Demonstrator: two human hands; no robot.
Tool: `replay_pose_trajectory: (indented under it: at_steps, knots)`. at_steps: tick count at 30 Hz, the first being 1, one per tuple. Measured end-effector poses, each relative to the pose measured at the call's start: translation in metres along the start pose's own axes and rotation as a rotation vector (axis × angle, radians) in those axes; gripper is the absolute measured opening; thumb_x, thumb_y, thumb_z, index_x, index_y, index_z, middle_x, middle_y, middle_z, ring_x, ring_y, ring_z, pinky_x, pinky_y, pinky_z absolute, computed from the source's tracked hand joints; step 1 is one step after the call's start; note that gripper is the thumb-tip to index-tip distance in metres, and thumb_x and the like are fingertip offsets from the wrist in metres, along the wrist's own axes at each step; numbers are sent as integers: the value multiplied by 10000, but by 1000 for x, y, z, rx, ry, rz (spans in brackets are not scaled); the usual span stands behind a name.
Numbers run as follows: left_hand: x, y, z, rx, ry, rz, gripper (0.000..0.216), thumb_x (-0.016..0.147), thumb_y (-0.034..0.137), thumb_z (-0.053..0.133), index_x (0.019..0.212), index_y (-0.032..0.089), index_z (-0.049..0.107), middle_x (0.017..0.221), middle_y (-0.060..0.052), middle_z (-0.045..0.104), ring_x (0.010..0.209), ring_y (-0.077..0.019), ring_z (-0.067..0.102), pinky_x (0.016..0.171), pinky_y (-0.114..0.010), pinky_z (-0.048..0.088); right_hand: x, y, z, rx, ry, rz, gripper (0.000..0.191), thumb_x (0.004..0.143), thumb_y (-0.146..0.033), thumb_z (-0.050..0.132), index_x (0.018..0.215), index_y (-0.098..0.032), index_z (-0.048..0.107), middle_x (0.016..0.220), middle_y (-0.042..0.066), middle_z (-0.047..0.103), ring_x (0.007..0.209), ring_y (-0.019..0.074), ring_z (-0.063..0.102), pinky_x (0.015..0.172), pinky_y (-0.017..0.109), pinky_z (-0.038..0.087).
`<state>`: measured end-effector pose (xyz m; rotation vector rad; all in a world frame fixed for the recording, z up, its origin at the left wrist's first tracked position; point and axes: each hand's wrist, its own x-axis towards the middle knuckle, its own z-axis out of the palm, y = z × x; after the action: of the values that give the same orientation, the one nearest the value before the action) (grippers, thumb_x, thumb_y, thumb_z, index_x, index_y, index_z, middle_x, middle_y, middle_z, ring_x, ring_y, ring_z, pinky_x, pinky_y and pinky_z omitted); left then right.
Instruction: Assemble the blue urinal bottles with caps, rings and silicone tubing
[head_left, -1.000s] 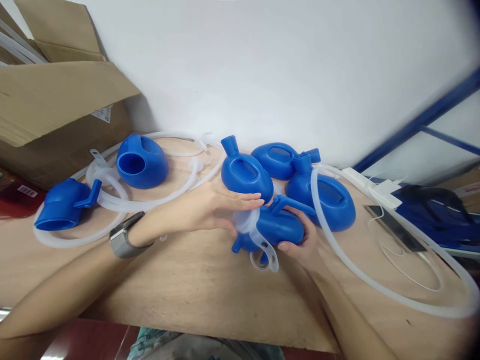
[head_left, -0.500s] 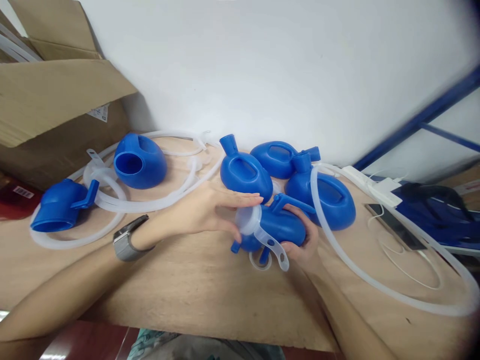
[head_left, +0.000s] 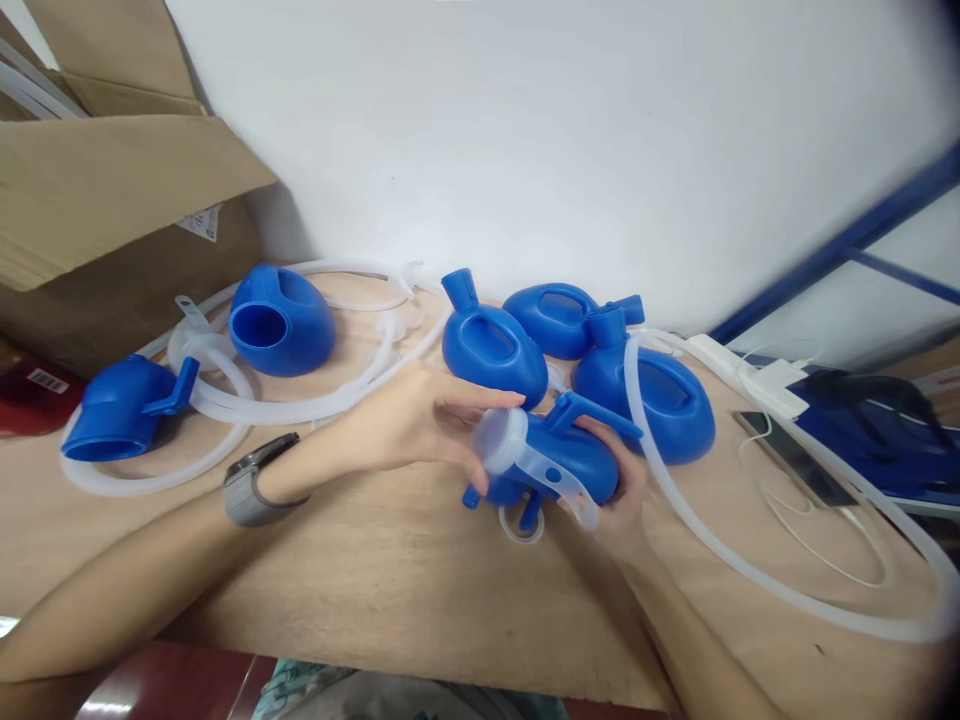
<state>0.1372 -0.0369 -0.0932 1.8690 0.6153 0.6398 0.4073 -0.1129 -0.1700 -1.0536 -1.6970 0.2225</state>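
My right hand is wrapped round a blue plastic bottle-shaped vessel held just above the wooden table. A translucent white cap with a strap sits on the vessel's mouth. My left hand, with a watch on the wrist, has its fingers closed round that cap. Behind them lie three more blue vessels against the white wall.
Two blue vessels lie at the left among coils of translucent tubing. A long tube loops over the right of the table. Cardboard boxes stand at the back left. A power strip and phone lie right.
The cap's strap has swung round to the right, and the vessel has lifted and tilted slightly. My left fingers have curled tighter on the cap.
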Motion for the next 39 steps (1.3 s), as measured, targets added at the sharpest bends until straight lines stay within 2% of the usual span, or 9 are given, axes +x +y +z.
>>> replay_pose_trajectory:
  at_steps: [6,13,21,26,33,36,39]
  knots:
    - [1,1,1,-55,-4,-68,714,644,325,996,1319,242,779,979,-33,842,946,-313,801,872,-426,670,-3,-1,0,-16,-4,-46,638,837,-624,814,1370,-301,679,1298,110,766,1169,411,749,986,615,625]
    - [0,-1,2,-186,-56,-179,760,681,298,970,1397,230,726,943,-42,850,976,-336,815,914,-472,668,-10,0,0,-26,28,-22,666,751,-478,893,1352,-284,679,1283,110,769,1153,435,748,995,662,604]
    - [3,-3,1,-198,-30,-223,796,592,305,1015,1342,231,761,1031,-58,852,1099,-369,786,944,-482,662,-12,0,2,-85,68,-78,629,794,-551,858,1333,-277,683,1200,106,789,1059,396,783,932,607,641]
    - [3,-4,2,-242,-53,-245,759,611,288,1003,1325,210,761,995,-52,851,1098,-368,785,927,-463,664,-17,3,5,-82,99,-53,674,747,-569,887,1308,-253,688,1210,128,787,1099,422,770,976,647,619]
    - [2,5,2,-306,-97,-226,632,710,253,955,1306,191,755,911,-35,850,956,-305,813,883,-411,663,-21,0,3,-43,79,-32,708,717,-496,931,1342,-278,680,1271,120,770,1132,435,757,1011,672,599]
    - [2,8,3,-324,-97,-205,537,714,274,959,1215,185,790,970,-46,853,966,-301,813,881,-401,666,-20,-1,2,-68,86,-57,716,706,-484,942,1341,-279,683,1253,115,779,1137,432,755,1010,665,602]
    - [3,7,4,-338,-90,-213,565,669,286,987,1192,182,801,1017,-54,852,1008,-318,807,908,-419,665,-15,-6,2,-121,74,-124,685,719,-462,930,1329,-267,690,1211,101,796,1092,412,774,991,640,620]
